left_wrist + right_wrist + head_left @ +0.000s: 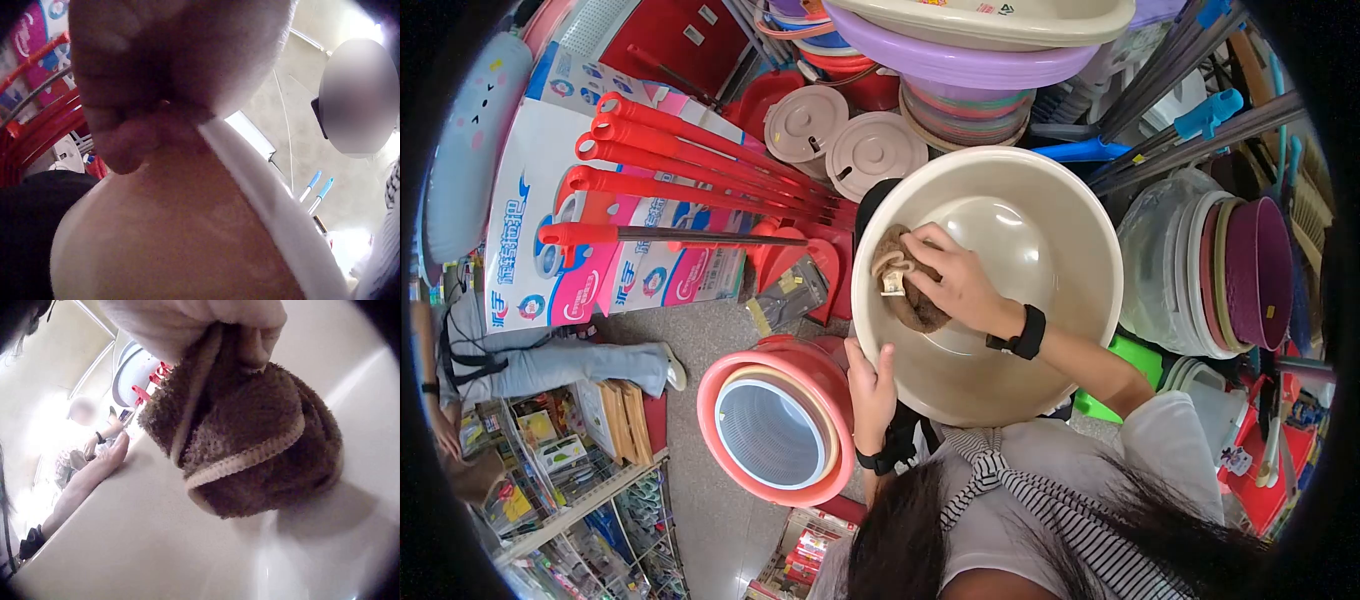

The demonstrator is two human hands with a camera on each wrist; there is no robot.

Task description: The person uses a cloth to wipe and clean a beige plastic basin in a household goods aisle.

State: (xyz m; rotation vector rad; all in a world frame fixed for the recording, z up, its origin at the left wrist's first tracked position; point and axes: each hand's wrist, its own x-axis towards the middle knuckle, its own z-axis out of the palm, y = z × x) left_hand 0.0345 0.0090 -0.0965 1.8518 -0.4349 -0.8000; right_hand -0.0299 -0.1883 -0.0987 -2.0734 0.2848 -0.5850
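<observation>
A large cream plastic basin (1040, 330) stands tilted in front of the person's body. Inside it, the right hand (960, 280) grips a bunched brown cloth (925, 312) against the left part of the wall. The right wrist view shows the fuzzy brown cloth (250, 419) with beige stitched edging, folded under the fingers (187, 319). A small pale label hangs from it in the head view. At the near left side, the left hand (870, 395) holds the basin's rim, thumb up. Close up in the left wrist view, that hand (169, 69) covers part of the rim.
Nested pink and blue baskets (775, 430) stand on the floor at left. Red-handled poles (690, 160) lean beside printed cartons (520, 220). Stacked tubs (990, 65) rise behind, more basins (1250, 270) at right. Another person's leg (590, 368) extends from the left.
</observation>
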